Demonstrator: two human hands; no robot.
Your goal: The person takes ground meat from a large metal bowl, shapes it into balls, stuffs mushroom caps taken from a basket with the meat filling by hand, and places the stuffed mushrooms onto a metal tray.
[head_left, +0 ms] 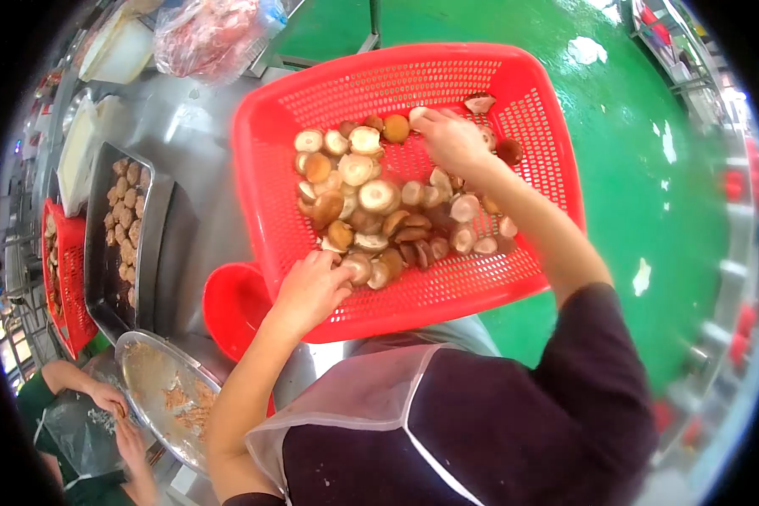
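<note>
A large red perforated plastic basket (413, 316) in front of me holds many mushroom caps (354, 169), some showing pale undersides and others brown tops. They lie mostly in its left and middle parts. At the far side of the basket, my right hand (451, 143) has its fingers closed on a pale mushroom cap (417, 115). My left hand (314, 287) is at the near left edge of the pile, fingers curled against a mushroom (357, 269); its fingertips are partly hidden among the caps.
On the steel table (215, 169) to the left are a metal tray (164, 211) of meatballs, a bag of raw meat (215, 38) and a red bucket (228, 308). A metal bowl (148, 388) with minced filling stands near a co-worker's hands (114, 413). The floor (624, 194) is green.
</note>
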